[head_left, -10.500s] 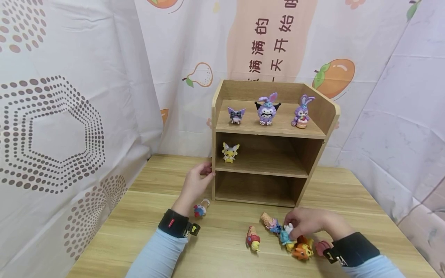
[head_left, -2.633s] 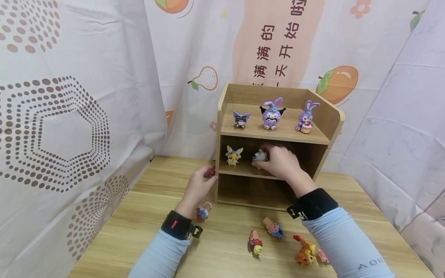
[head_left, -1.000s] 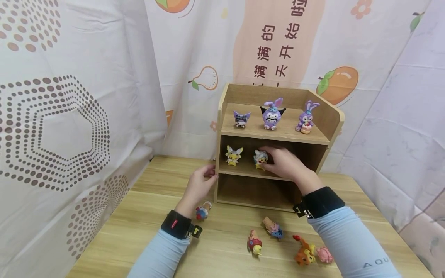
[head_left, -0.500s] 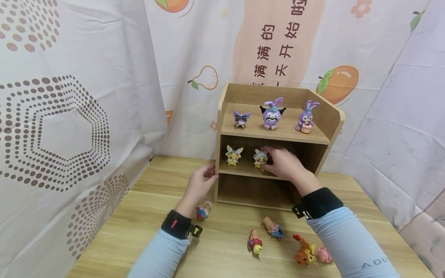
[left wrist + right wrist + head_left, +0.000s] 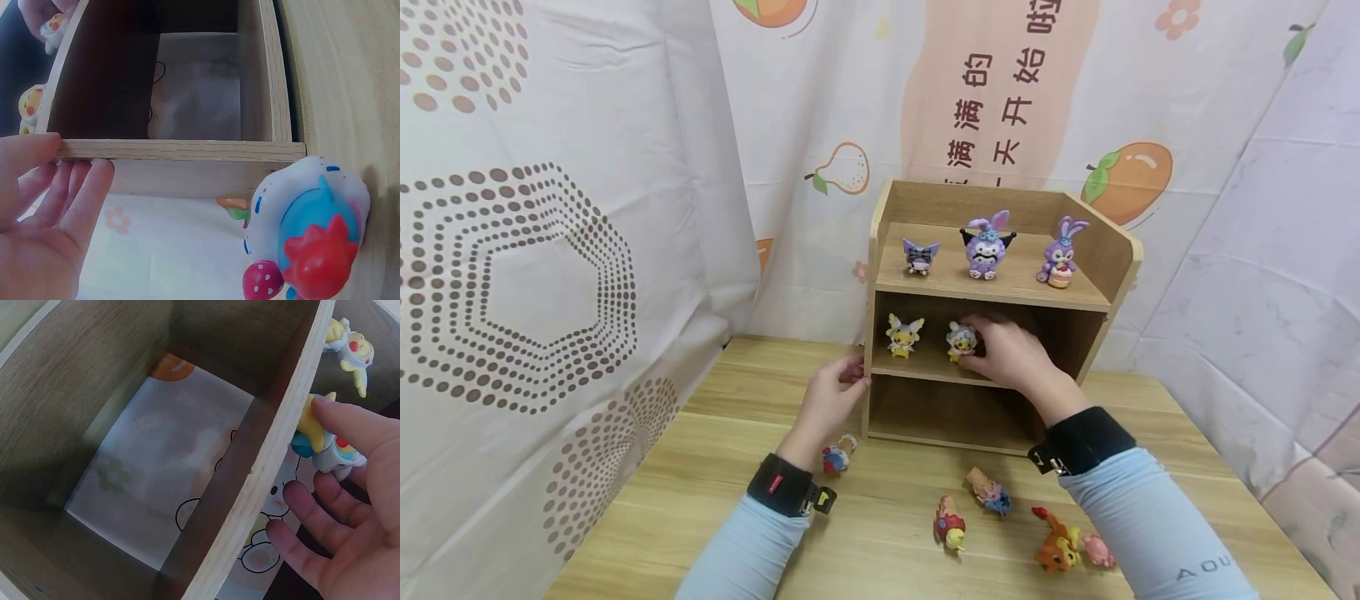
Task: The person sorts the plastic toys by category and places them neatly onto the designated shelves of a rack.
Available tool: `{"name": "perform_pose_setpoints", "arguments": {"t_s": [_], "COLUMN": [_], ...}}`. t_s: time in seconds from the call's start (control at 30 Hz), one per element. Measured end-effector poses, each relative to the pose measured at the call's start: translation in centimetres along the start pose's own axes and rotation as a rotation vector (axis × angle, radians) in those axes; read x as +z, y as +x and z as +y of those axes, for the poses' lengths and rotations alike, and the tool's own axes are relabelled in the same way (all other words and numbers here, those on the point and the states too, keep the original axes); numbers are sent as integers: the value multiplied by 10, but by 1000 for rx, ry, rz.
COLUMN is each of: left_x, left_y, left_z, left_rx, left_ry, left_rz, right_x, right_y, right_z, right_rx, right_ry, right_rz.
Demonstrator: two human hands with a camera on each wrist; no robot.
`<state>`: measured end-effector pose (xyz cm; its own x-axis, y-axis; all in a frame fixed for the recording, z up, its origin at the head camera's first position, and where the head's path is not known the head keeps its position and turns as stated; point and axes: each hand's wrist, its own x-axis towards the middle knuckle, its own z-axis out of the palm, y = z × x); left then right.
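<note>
In the head view, my right hand reaches into the middle shelf. Its thumb and index finger pinch a small yellow figurine in a white hood, which stands upright there; the right wrist view shows the thumb on its yellow part. To its left stands another yellow figurine with white ears, apart from it. My left hand rests against the left side panel of the wooden shelf unit. In the left wrist view, its thumb lies at the panel's front edge, and the straight fingers touch the outer side.
Three purple figurines, the middle one a bunny-eared figure, stand on the top shelf. Below, a blue-and-red figurine, a red-and-yellow one, a cone-shaped one, an orange one and a pink one lie on the table.
My right hand has carried the white-hooded figurine from the table up to the middle shelf. There the figurine has come to face front. My left hand has stayed at the side panel.
</note>
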<state>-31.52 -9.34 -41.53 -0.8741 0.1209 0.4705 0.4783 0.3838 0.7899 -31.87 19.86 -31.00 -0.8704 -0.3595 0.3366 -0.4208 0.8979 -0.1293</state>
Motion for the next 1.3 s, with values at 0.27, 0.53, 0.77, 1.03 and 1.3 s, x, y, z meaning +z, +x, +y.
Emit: {"name": "perform_pose_setpoints", "arguments": {"t_s": [0.27, 0.53, 0.77, 1.03, 1.3], "left_x": [0, 2, 2, 1, 0], "left_y": [0, 0, -1, -1, -1], "left_z": [3, 2, 2, 4, 2], "left_rx": [7, 16, 0, 2, 3], "left_ry": [-7, -3, -7, -9, 3], "left_rz": [-1, -7, 0, 4, 7], "right_x": [-1, 1, -3, -10, -15], "right_y": [-1, -3, -6, -15, -30], "right_z": [2, 4, 4, 6, 11], "right_rx": [23, 16, 11, 23, 23], "right_ry": [-7, 3, 16, 23, 35], "right_rz": [-13, 9, 22, 29, 46]}}
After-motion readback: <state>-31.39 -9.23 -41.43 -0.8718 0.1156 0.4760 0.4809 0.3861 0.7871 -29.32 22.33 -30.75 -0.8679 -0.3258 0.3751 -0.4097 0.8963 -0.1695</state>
